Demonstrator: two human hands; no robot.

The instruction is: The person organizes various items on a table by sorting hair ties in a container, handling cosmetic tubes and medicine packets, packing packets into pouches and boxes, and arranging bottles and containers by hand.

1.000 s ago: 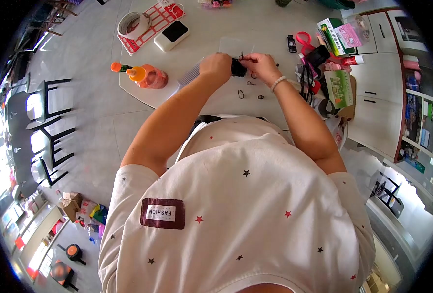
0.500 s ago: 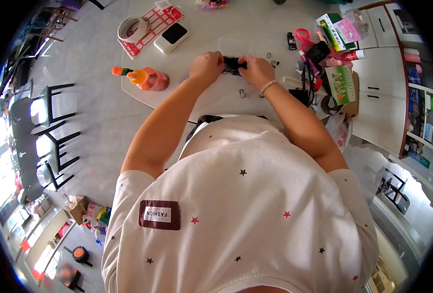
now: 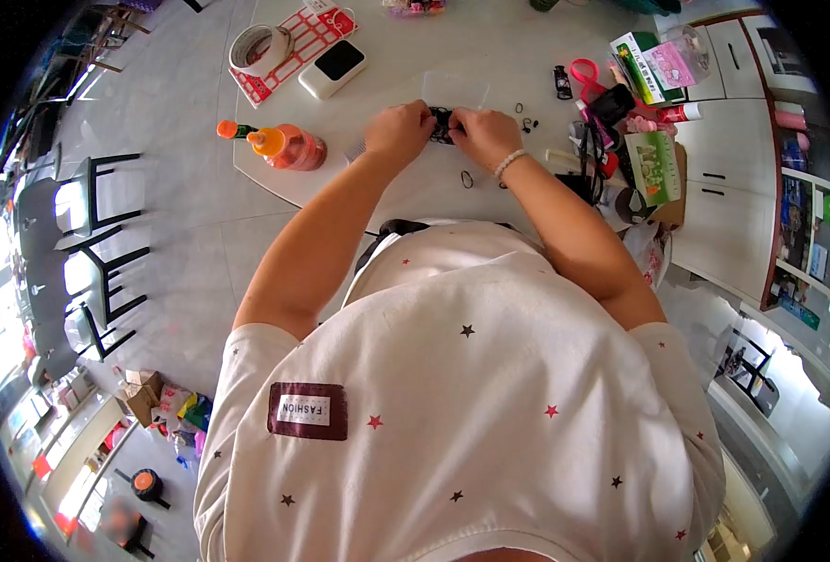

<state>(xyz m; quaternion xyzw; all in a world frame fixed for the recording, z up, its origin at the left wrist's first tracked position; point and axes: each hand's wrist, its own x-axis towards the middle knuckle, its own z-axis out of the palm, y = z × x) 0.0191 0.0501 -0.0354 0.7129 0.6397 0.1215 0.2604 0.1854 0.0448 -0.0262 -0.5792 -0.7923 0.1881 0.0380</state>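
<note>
Pale tabletop (image 3: 391, 47) across the upper part of the head view; grey floor (image 3: 190, 192) to the left, white drawers (image 3: 726, 178) to the right.

Located on the near part of the tabletop, between both hands: black bands (image 3: 441, 131), massed together, strands only partly legible. Left hand (image 3: 401, 131): fingers drawn narrow onto the left side of the mass, apparently holding it. Right hand (image 3: 486, 139): fingers pinched likewise at the right side, tips partly hidden; cannot tell how firmly. One loose loop (image 3: 462, 178) lying apart, nearer the body; smaller dark loops (image 3: 528, 124) beyond the right wrist.

Judged advisable for sound handling: steady the mass with one hand, part strands with the other, pull lightly to avoid snags, and mind the loose loop near the right forearm.

Containers noted: transparent rectangular piece (image 3: 457, 89) just beyond the bands, possibly a lid; cannot tell whether joined to a box beneath them. Orange-capped bottle (image 3: 301, 148), upright to the left, with orange-red body; cannot tell whether coloured by liquid or plastic. Transparent pack (image 3: 413, 6) at the far side, holding small coloured items, cut off by the frame. Plastic bag (image 3: 647, 251) at right, contents not legible.
</note>
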